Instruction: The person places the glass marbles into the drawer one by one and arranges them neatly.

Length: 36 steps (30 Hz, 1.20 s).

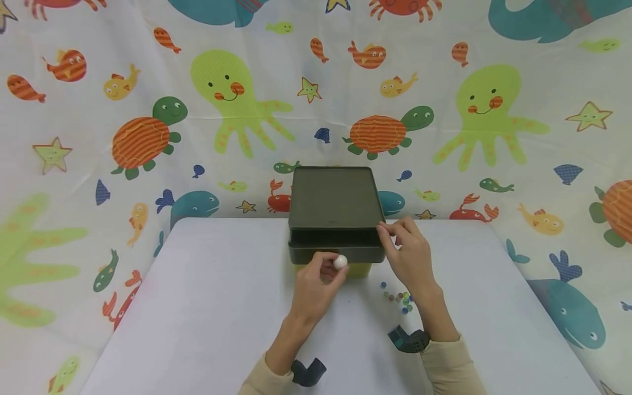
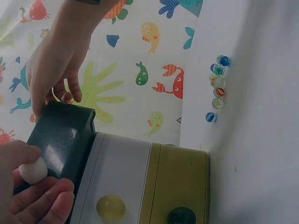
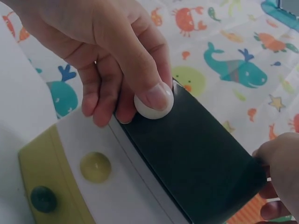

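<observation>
A small drawer unit with a dark green top [image 1: 332, 197] stands at the back of the table. Its top drawer [image 1: 316, 255] is pulled out part way. My left hand [image 1: 316, 280] pinches the white round knob [image 1: 340, 261] on that drawer's dark front [image 3: 196, 149], between thumb and fingers. With bent fingers and thumb, my right hand [image 1: 407, 249] grips the unit's front right corner, beside the drawer opening. In the left wrist view the right hand [image 2: 60, 70] is at the drawer's far end, its fingertips partly hidden. The drawer's inside looks dark.
Several glass marbles [image 1: 406, 302] lie on the white table [image 1: 222, 302], right of the unit. Below the dark drawer are a white drawer [image 2: 121, 172] with a yellow knob and a yellow drawer [image 2: 180, 177] with a green knob. A sea-animal cloth [image 1: 306, 82] hangs behind.
</observation>
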### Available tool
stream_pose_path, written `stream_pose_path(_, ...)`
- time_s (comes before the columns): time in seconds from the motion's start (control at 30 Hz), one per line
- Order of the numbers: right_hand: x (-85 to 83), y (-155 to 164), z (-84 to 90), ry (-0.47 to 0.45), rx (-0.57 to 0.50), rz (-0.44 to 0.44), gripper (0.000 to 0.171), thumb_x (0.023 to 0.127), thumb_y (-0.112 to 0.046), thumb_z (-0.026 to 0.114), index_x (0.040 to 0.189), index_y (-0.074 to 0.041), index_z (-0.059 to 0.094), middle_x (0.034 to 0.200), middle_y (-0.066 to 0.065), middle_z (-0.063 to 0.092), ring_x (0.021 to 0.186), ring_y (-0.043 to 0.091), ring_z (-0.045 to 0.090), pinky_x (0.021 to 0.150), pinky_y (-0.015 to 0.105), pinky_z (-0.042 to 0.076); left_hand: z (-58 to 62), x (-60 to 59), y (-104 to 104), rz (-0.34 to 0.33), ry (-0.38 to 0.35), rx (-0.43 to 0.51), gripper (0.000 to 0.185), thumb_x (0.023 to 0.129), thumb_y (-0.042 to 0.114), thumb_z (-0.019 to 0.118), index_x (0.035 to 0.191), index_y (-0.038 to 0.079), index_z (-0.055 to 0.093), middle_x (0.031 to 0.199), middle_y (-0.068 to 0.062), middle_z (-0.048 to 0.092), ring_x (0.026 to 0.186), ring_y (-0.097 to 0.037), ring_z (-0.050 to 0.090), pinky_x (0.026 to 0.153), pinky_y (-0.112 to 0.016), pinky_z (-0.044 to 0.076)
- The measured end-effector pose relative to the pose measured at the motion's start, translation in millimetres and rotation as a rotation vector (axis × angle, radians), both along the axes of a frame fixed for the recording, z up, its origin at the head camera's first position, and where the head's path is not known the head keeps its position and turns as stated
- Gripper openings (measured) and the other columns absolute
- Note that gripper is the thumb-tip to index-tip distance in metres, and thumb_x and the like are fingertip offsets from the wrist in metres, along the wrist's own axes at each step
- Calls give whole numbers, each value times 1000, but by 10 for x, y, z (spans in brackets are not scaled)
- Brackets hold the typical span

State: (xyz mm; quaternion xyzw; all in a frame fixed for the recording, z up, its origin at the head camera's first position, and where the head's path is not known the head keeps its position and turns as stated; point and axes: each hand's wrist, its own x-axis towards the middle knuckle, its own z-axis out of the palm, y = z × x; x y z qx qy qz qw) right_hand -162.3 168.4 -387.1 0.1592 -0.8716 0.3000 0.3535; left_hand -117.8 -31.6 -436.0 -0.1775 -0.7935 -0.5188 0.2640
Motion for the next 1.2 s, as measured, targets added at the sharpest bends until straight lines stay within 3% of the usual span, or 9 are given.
stream_pose_path(0.3,-60,43,-12,17,1,14,18,91,-15,75,99,0,77,84,9,58,68,21,54,55,17,46,4,19,32,-1,18,-13,27,84,9,80,104,3,63,89,-9,73,71,-15,69,60,-32,63)
stream_pose_path(0.7,-125,92,-12,15,-1,24,17,91,-15,75,100,0,77,84,9,59,67,18,53,55,23,50,14,58,70,-12,45,-26,27,85,9,80,105,3,63,93,-8,74,72,-12,69,62,-23,61)
stream_pose_path(1.0,-178,139,-19,-31,-54,60,18,91,-16,75,101,-1,77,84,8,58,68,14,50,57,4,37,13,76,105,5,32,-49,28,84,11,81,105,4,63,93,-7,74,73,-12,70,63,-22,61)
stream_pose_path(1.2,-229,188,-45,-75,-117,81,17,91,-15,75,101,-2,78,83,6,57,70,12,48,57,4,36,-16,69,125,15,57,-66,28,84,11,81,105,5,63,93,-6,73,74,-10,69,64,-18,60)
